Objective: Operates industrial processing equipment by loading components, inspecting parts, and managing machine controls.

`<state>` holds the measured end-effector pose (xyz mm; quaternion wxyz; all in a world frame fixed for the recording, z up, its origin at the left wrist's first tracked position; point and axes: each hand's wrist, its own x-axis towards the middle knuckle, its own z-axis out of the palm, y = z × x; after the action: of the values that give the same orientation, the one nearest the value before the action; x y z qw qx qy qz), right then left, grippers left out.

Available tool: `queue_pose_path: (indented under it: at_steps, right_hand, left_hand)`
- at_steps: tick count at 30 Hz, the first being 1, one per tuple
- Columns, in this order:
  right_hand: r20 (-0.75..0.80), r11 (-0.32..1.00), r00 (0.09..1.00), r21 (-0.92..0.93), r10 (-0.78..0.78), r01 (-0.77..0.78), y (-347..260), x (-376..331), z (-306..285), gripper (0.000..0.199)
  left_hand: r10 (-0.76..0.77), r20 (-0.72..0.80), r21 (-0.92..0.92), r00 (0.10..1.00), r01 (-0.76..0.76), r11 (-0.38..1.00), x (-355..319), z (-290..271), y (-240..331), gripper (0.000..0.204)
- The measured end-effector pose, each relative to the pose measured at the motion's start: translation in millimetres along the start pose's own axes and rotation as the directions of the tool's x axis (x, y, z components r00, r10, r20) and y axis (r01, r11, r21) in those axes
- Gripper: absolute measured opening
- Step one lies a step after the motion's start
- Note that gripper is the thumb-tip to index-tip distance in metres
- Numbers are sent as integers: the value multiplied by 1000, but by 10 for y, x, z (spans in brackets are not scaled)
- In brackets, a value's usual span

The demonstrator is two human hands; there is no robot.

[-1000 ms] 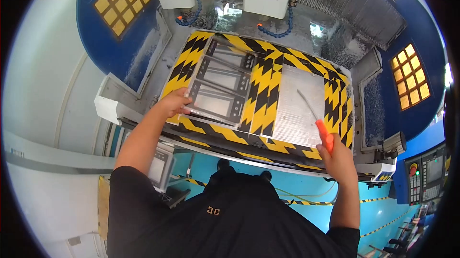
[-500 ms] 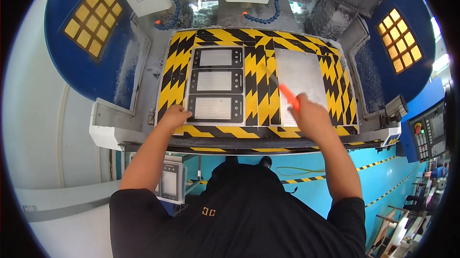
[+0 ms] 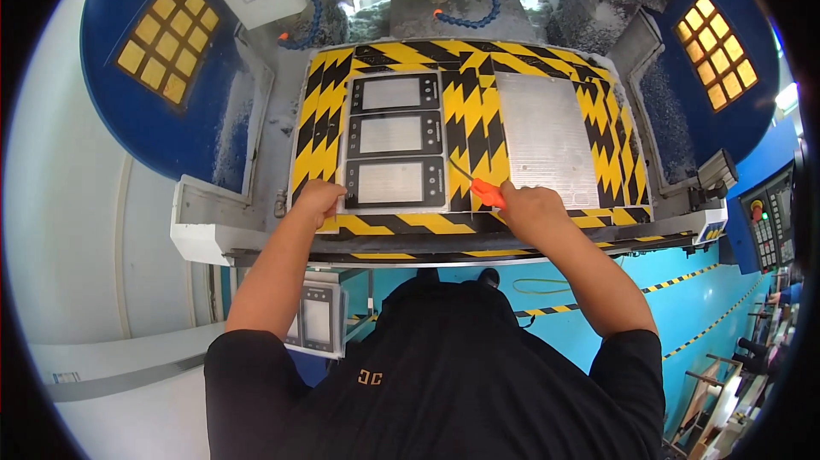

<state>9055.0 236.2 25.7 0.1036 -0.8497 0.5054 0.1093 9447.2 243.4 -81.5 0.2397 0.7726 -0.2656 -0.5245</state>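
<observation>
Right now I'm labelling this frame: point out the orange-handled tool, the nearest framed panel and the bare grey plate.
orange-handled tool (image 3: 487,193), head view, orange handle.
nearest framed panel (image 3: 395,183), head view, pale middle.
bare grey plate (image 3: 545,135), head view, centre.

My right hand (image 3: 531,210) has come left off the bare grey plate (image 3: 547,140) to the striped band just right of the nearest dark frame (image 3: 395,183). The orange-handled tool (image 3: 478,187) in my fingers, which stood up over the plate a second ago, now lies low with its thin tip at that frame's right edge. My left hand (image 3: 318,200) has slid to the frame's near left corner (my fingers touch it).
</observation>
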Motion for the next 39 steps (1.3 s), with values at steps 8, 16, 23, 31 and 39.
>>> queue_pose_path:
  at_steps: [8,16,23,31,39]
  right_hand:
    - [13,996,999,78,-49,48,44,-47,75,29]
    - [-29,991,996,102,-83,86,112,-37,126,31]
    - [10,993,998,106,-56,54,102,-21,118,35]
    - [-22,991,999,121,-49,52,182,-4,189,31]
    - [101,977,994,210,-47,24,-23,21,24,39]
  left_hand:
    - [140,-28,54,990,-138,989,115,-4,-125,13]
    - [-41,-88,-101,995,32,994,11,215,18,7]
    - [167,-67,566,984,-100,818,272,-39,-95,12]
    - [173,-17,351,985,-157,923,139,-51,-34,13]
    - [221,249,-425,943,-99,900,-103,-322,-161,30]
